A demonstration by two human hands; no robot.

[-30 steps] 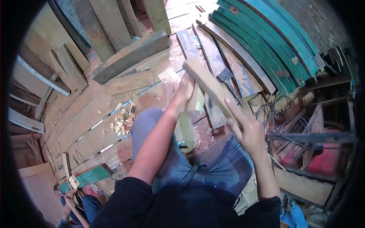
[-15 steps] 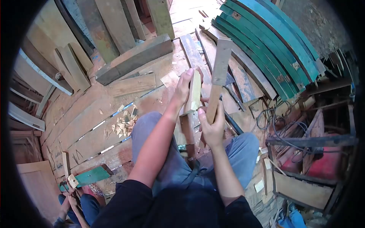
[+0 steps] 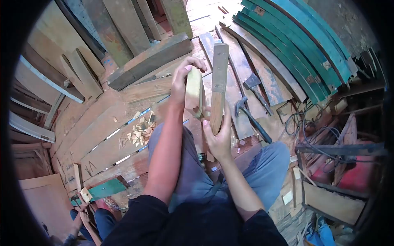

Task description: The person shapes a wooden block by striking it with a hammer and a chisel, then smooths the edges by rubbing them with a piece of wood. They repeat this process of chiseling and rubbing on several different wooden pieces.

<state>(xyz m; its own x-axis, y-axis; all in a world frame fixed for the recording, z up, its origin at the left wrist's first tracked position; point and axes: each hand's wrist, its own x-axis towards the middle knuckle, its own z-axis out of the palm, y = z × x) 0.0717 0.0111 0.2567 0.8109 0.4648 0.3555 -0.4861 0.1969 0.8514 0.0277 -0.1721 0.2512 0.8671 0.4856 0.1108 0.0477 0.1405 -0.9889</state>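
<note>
L hand [image 3: 183, 80] clamped round top of short wood block [image 3: 193, 92], held upright over knees. R hand [image 3: 218, 137] gripping lower end of long wood stick [image 3: 218, 84], upright, just right of block, touching near base. Hammer [image 3: 251, 117] and hatchet [image 3: 255, 88] on floor planks [image 3: 102, 135] to right; wood chips [image 3: 139, 131] left.

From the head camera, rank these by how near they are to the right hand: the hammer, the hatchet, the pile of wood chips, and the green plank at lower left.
1. Hammer, just to the right of the right hand.
2. Hatchet, up and to the right, beyond the hammer.
3. Wood chips, to the left, past the left forearm.
4. Green plank, far lower left.
</note>
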